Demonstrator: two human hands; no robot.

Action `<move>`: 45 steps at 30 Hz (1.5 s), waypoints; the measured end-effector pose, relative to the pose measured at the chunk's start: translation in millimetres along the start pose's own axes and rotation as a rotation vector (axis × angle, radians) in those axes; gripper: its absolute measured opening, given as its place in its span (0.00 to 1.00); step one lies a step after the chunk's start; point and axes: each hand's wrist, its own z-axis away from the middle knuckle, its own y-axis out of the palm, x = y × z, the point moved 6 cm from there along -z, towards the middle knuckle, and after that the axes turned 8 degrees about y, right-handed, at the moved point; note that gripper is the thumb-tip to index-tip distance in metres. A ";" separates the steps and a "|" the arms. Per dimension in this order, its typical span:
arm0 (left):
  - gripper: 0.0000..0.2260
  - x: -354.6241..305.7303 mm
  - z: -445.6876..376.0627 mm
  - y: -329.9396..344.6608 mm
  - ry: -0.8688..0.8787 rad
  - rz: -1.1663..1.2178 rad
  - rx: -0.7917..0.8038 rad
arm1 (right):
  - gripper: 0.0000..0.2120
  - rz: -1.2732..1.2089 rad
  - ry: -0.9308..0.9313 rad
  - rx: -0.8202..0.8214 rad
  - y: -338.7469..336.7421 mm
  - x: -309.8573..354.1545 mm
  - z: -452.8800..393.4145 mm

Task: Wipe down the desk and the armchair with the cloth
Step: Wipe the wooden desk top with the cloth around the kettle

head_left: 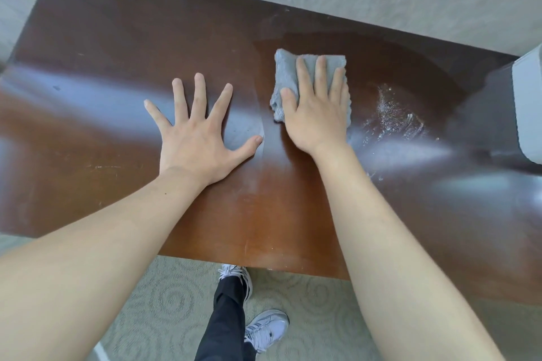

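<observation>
The grey cloth (pixel 308 82) lies flat under the right hand (pixel 315 110) on the brown desk (pixel 117 38) — its fingers pressed together on top, holding it down. The left hand (pixel 196 138) rests beside it, fingers spread wide — palm on the wood.

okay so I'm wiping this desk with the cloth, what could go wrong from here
The white crumbs and powder lie just right of the cloth under your right hand; a sideways stroke may smear them or push them off the desk onto the carpet. The pale object at the right edge could get knocked. Your left hand, pressed flat with fingers spread, may leave prints on the glossy top.
</observation>
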 end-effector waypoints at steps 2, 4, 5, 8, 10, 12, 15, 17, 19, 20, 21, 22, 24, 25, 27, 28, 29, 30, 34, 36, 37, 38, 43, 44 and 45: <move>0.45 0.6 0.3 0.1 -0.001 -0.008 0.004 | 0.29 -0.014 -0.030 -0.033 5.7 -4.9 39.3; 0.45 0.7 -0.6 -1.2 0.001 -0.012 0.022 | 0.29 -0.031 -0.048 -0.036 12.5 -11.2 87.8; 0.45 0.2 -0.2 -2.2 0.003 -0.010 0.034 | 0.30 -0.041 -0.053 -0.019 16.3 -15.2 113.2; 0.44 -2.6 4.4 -5.5 0.021 0.018 0.049 | 0.32 -0.058 -0.060 0.033 25.3 -28.8 178.4; 0.44 -4.7 8.3 -8.1 0.026 0.044 0.057 | 0.31 -0.042 -0.069 0.057 29.0 -37.0 200.3; 0.44 -5.0 10.1 -10.4 0.004 0.097 0.052 | 0.29 -0.030 -0.076 0.062 27.9 -41.4 201.2; 0.43 -17.5 2.9 -15.0 0.034 0.183 0.026 | 0.29 -0.008 -0.042 0.045 19.1 -47.0 173.4; 0.42 -40.3 -0.4 -17.6 0.140 0.167 -0.010 | 0.29 0.003 0.008 0.049 11.0 -56.2 145.3; 0.41 -67.1 -5.6 -18.6 0.238 0.157 -0.038 | 0.28 -0.001 0.061 0.052 -0.6 -70.7 110.2; 0.41 -80.0 -10.1 -18.3 0.274 0.164 -0.048 | 0.28 -0.002 0.080 0.044 -8.0 -78.5 92.2; 0.41 -92.4 -15.5 -17.5 0.304 0.172 -0.057 | 0.28 -0.003 0.094 0.035 -15.9 -86.2 75.6; 0.41 -104.4 -21.7 -16.5 0.328 0.176 -0.064 | 0.27 -0.003 0.103 0.029 -23.3 -93.2 61.3; 0.42 -124.7 -33.0 -13.0 0.345 0.170 -0.058 | 0.26 0.004 0.096 0.022 -32.1 -104.0 43.8; 0.43 -131.9 -36.6 -10.1 0.340 0.160 -0.040 | 0.26 0.002 0.087 0.019 -33.4 -107.1 42.4; 0.44 -140.2 -39.8 -2.2 0.327 0.108 0.012 | 0.25 -0.035 0.088 0.012 -30.9 -111.1 56.3; 0.45 -141.4 -41.1 1.3 0.320 0.079 0.031 | 0.25 -0.068 0.108 0.006 -27.8 -113.6 69.6; 0.45 -141.7 -42.7 3.6 0.315 0.060 0.037 | 0.25 -0.103 0.137 0.003 -24.2 -117.0 85.6; 0.45 -141.6 -44.3 4.5 0.312 0.050 0.035 | 0.25 -0.125 0.168 0.001 -20.7 -120.9 102.8; 0.44 -143.4 -46.2 7.1 0.319 0.028 0.046 | 0.26 -0.073 0.243 0.016 -9.8 -134.4 155.8; 0.44 -144.3 -45.7 8.2 0.318 0.022 0.046 | 0.27 -0.063 0.261 0.034 -9.3 -138.4 151.6; 0.43 -144.4 -46.3 8.3 0.318 0.019 0.045 | 0.28 -0.057 0.272 0.035 -10.7 -139.6 141.0; 0.43 -144.4 -47.2 8.5 0.320 0.018 0.047 | 0.29 -0.050 0.286 0.030 -13.3 -140.9 126.8; 0.42 -145.7 -49.5 10.8 0.314 -0.011 0.065 | 0.33 -0.039 0.329 -0.004 -36.9 -149.2 23.6; 0.42 -146.0 -49.7 10.6 0.315 -0.017 0.064 | 0.33 -0.039 0.316 -0.005 -41.5 -149.0 0.8; 0.42 -145.8 -49.4 10.4 0.312 -0.022 0.062 | 0.34 -0.031 0.293 -0.001 -45.6 -147.5 -20.7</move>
